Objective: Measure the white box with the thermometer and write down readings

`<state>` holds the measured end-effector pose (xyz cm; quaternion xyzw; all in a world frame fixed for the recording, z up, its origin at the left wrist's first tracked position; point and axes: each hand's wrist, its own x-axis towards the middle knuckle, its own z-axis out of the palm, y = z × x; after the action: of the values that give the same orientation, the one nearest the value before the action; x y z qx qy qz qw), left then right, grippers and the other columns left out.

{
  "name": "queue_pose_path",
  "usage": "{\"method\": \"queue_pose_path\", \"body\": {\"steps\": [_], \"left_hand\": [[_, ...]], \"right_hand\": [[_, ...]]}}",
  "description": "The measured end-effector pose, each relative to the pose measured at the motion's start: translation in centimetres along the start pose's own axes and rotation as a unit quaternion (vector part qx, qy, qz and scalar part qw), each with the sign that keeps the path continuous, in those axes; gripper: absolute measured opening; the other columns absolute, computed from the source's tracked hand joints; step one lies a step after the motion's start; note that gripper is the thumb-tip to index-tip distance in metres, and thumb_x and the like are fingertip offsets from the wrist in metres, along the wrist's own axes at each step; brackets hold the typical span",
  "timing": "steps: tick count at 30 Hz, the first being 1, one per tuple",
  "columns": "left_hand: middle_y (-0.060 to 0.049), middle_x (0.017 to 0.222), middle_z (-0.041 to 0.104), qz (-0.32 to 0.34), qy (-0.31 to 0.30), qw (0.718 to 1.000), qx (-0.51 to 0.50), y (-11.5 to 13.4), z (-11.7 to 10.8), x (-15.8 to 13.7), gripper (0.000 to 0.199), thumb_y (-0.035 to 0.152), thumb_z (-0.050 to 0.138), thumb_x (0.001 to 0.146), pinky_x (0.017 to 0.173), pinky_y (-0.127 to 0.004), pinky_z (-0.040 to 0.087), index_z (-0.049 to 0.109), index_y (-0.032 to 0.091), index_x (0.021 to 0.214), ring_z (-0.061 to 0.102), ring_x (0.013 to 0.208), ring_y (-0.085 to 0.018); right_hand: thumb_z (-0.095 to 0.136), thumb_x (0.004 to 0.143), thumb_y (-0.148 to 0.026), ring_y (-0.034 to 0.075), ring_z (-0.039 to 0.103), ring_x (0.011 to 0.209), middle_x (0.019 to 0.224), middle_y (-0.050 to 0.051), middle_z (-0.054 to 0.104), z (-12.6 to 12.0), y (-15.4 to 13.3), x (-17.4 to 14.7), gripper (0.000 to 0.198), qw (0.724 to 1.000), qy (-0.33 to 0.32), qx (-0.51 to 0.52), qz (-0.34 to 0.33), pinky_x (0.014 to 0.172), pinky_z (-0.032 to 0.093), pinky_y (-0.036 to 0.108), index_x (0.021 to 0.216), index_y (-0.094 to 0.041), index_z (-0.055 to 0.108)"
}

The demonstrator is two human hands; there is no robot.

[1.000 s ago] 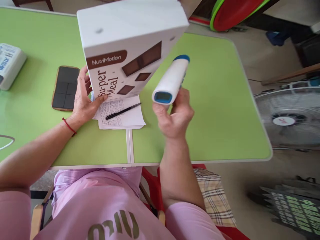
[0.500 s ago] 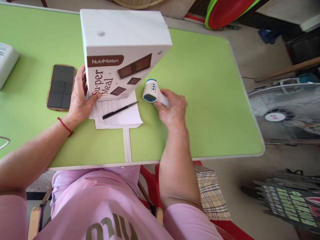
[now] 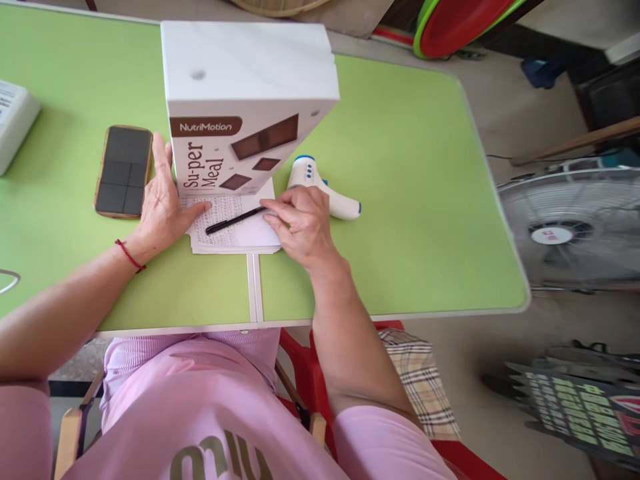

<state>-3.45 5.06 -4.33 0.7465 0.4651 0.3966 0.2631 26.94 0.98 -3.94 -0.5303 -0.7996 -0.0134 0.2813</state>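
Note:
My left hand (image 3: 164, 207) is open at the lower left of a tall white NutriMotion box (image 3: 200, 143), its fingers along the box's side and its thumb stretched over the papers. The box stands upright at the back edge of a stack of written paper sheets (image 3: 250, 235). Across the top sheet lies a black pen (image 3: 233, 220). The thumb and fingertips of my right hand (image 3: 305, 223) close on the pen's right end. Just behind that hand, a white and blue infrared thermometer (image 3: 344, 205) rests on the table, partly hidden by the fingers.
A phone (image 3: 123, 172) in a brown case lies left of the box. At the far left are a white device (image 3: 15, 123) and a cable loop (image 3: 9, 283). The green table (image 3: 425, 200) ends on the right near a floor fan (image 3: 565, 233).
My right hand has let go of the thermometer, leaving it on the table, and moved left to the pen's end. My left fingers have straightened beside the box.

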Motion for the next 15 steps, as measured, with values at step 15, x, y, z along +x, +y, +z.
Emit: {"method": "queue_pose_path", "body": {"steps": [15], "left_hand": [[-0.024,0.171,0.031,-0.067,-0.039,0.996,0.039,0.3,0.8,-0.5,0.158,0.080,0.101,0.035,0.138,-0.066,0.006,0.031,0.022,0.163,0.015,0.164,-0.053]], "right_hand": [[0.050,0.105,-0.050,0.028,0.062,0.088,0.088,0.009,0.066,-2.8,2.0,-0.5,0.032,0.999,0.031,0.026,0.019,0.087,0.050,0.050,0.098,-0.024,0.067]]}}
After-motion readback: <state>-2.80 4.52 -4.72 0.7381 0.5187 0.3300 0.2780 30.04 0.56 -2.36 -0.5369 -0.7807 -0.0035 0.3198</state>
